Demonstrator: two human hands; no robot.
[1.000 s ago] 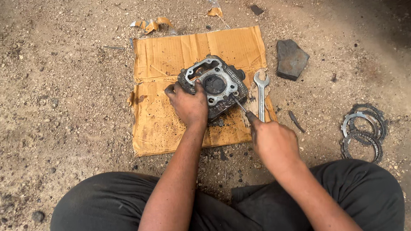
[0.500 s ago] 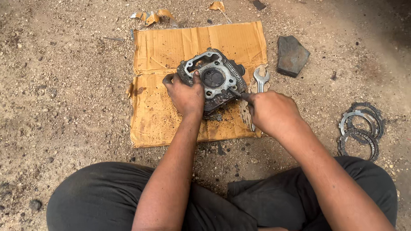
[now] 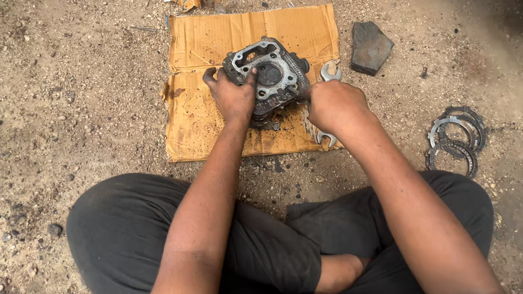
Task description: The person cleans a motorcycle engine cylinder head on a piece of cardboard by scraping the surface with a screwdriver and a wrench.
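A grimy grey metal engine cylinder head (image 3: 269,71) rests on a stained brown cardboard sheet (image 3: 200,45) on gravel ground. My left hand (image 3: 232,96) grips the head's left side, with the index finger laid on its top face. My right hand (image 3: 332,104) is closed around a thin metal tool (image 3: 299,93). Only the tool's tip shows, pressed against the head's right side. A silver open-ended wrench (image 3: 330,74) lies on the cardboard, partly hidden under my right hand.
A dark flat stone (image 3: 370,46) lies right of the cardboard. Several toothed metal rings (image 3: 455,140) are stacked on the ground at the far right. Torn cardboard scraps (image 3: 187,0) sit at the top edge. My crossed legs in dark trousers (image 3: 160,226) fill the foreground.
My right hand has moved up and left from near the cardboard's lower edge to the head's right side, bringing the thin tool with it. My left hand stays on the head.
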